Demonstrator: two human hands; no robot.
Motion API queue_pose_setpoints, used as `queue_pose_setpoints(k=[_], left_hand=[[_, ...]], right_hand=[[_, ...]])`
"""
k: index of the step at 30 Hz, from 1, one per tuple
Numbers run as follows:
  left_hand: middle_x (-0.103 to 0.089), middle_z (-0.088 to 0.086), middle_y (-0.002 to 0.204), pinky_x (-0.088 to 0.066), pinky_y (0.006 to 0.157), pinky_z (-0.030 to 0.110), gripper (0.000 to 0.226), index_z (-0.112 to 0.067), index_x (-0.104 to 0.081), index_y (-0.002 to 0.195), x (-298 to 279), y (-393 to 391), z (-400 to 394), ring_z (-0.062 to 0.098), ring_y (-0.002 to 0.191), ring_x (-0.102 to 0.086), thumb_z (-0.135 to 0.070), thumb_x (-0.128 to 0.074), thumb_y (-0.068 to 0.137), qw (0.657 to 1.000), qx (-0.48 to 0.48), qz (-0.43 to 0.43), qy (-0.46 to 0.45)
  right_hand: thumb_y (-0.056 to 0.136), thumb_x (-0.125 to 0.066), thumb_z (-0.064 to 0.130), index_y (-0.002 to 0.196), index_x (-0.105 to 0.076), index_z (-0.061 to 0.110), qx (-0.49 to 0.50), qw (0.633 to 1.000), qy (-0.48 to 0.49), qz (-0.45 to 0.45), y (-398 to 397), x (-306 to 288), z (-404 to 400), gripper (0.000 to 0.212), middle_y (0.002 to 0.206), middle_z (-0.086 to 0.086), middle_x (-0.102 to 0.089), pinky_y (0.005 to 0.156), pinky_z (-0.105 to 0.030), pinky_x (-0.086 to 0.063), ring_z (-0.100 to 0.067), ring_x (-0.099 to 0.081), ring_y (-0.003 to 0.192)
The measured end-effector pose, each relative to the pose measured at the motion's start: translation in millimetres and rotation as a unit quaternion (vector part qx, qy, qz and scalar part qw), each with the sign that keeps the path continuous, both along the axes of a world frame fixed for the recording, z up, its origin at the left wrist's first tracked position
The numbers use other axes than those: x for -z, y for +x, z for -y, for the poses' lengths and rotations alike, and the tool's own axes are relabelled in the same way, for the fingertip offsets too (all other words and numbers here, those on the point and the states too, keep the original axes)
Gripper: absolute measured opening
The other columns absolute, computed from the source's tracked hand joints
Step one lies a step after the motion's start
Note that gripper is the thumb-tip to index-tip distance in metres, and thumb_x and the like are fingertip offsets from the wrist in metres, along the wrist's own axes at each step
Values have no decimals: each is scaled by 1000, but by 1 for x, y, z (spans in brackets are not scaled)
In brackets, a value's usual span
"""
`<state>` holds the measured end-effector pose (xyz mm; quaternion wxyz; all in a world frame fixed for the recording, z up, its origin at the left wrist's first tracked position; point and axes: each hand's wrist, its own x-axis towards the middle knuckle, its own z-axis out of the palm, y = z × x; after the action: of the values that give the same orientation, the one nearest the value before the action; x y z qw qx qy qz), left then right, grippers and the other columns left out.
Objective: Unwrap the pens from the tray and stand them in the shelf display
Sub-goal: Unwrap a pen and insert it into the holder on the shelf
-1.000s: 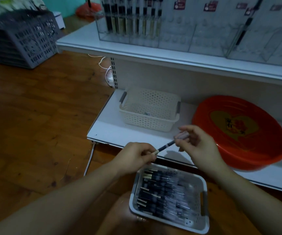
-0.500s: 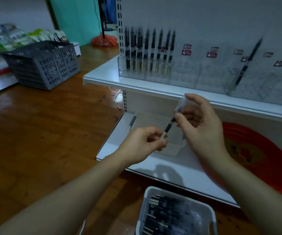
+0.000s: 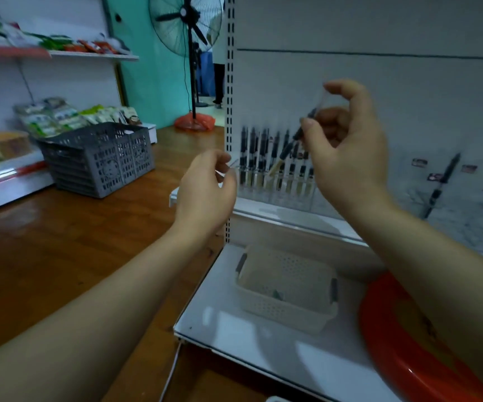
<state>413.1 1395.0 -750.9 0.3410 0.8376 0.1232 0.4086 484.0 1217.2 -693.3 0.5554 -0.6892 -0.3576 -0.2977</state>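
Left hand (image 3: 205, 187) has come off the pen and pinches what looks like the stripped clear wrapper. Pen (image 3: 291, 143) is now pinched tilted in raised right hand (image 3: 347, 149), just before the display (image 3: 275, 181) row: unwrapping appears done, insertion pending.

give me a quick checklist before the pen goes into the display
1. Pen held: ok, right hand pinches its upper part.
2. Wrapper off: cannot tell, something clear shows at the pen's top, too blurred to judge.
3. Left hand clear of pen: ok, apart from it, fingers pinching a thin clear strip.
4. Pen tip down: ok, tilted, lower end toward the display.
5. Free slot: ok, shelf display looks unfilled right of the standing pens.
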Motion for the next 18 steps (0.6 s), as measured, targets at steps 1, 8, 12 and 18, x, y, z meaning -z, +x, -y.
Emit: queue_pose_setpoints(k=[1, 8, 12, 18], left_hand=[[-58, -2, 118, -44, 87, 26, 33, -16, -55, 131, -4, 5, -5, 12, 103, -57, -21, -57, 99, 1000, -6, -19, 4], [-51, 1, 145, -38, 94, 26, 61, -19, -43, 149, -7, 28, -22, 17, 126, -52, -34, -65, 94, 991, 49, -121, -27], [-55, 0, 145, -40, 99, 27, 62, -18, -49, 146, -2, 33, -27, 17, 128, -53, -42, -67, 92, 990, 61, -123, -31], [-59, -3, 139, -39, 90, 23, 65, -21, -51, 145, 1, 33, -31, 14, 123, -55, -43, -73, 87, 991, 55, -122, 3]], right_hand=[[98, -63, 18, 134, -50, 20, 3, 1000, 3, 3, 3, -7, -8, 39, 88, 11, -64, 73, -18, -54, 0, -65, 80], [98, -63, 14, 135, -52, 21, 12, 997, -72, 35, 14, -20, -59, 39, 86, 14, -62, 71, -14, -54, -1, -65, 81], [99, -61, 17, 135, -51, 25, 20, 991, -130, 29, 19, -13, -69, 38, 91, 8, -65, 76, -28, -58, -9, -66, 82], [99, -59, 16, 133, -51, 26, 24, 978, -204, 29, 24, -6, -74, 36, 90, 6, -71, 72, -32, -57, -13, -66, 77]])
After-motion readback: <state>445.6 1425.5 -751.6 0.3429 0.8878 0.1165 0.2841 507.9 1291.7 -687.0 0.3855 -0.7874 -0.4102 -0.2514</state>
